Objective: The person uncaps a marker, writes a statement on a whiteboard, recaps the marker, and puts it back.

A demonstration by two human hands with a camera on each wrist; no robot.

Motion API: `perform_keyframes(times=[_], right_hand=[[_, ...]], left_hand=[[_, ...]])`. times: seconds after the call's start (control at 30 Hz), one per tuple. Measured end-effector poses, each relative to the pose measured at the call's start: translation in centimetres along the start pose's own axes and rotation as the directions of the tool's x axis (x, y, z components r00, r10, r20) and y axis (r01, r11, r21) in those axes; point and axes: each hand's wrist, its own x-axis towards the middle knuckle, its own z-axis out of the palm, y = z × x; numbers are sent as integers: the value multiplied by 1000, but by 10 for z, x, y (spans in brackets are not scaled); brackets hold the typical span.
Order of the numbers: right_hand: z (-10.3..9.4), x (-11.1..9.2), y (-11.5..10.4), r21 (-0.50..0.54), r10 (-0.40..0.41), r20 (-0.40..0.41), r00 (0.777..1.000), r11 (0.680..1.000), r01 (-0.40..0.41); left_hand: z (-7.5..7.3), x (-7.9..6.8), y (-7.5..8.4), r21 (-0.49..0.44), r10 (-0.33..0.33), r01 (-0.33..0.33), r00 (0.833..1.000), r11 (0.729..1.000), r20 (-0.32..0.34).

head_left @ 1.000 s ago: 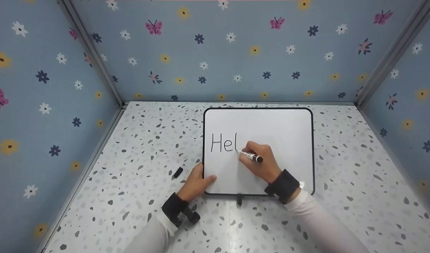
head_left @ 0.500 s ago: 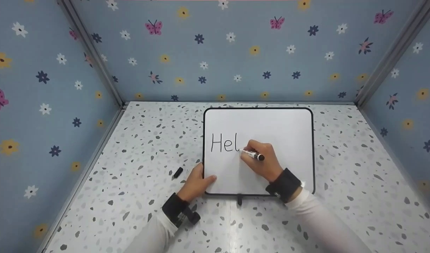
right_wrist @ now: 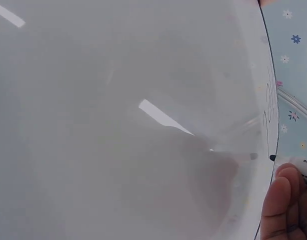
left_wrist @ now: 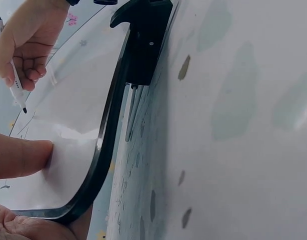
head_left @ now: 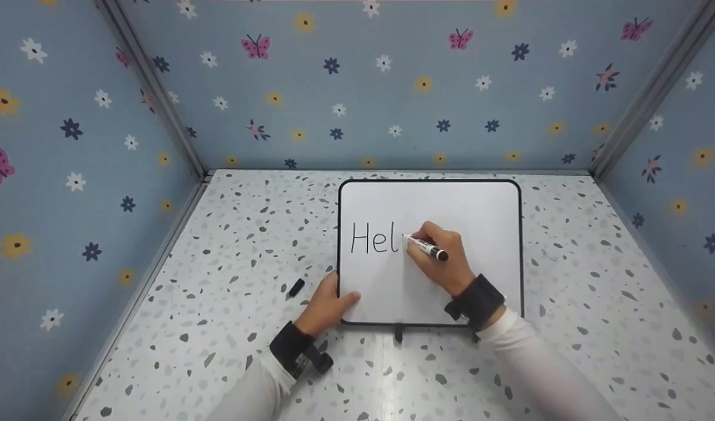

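Note:
A black-framed whiteboard bears the handwritten letters "Hel" on its left half. My right hand pinches a white marker with a black end. Its tip points up and left, just right of the "l". In the right wrist view the dark marker tip shows a small gap from its reflection in the board. My left hand grips the board's lower left edge, thumb on the writing face and the other fingers at or behind the frame. The left wrist view shows that thumb pressed on the board.
A black marker cap lies on the speckled table, left of the board. Dark feet stick out under the board's lower edge. Flowered blue walls enclose the table at the back and both sides.
The "l" has gained a short curved foot. My right hand has then moved the marker slightly up and right, off the end of that stroke. The left hand keeps its place.

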Motion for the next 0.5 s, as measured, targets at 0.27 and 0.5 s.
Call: perform_keyframes(times=[0.27, 0.5], right_hand=[[-2, 9, 3, -36, 38, -16, 999, 999, -39], [0, 12, 4, -40, 51, -18, 999, 998, -52]], left_hand=[[1, 0, 1, -1, 5, -5, 1000, 1000, 3], [1, 1, 0, 4, -1, 1, 1000, 1000, 3]])
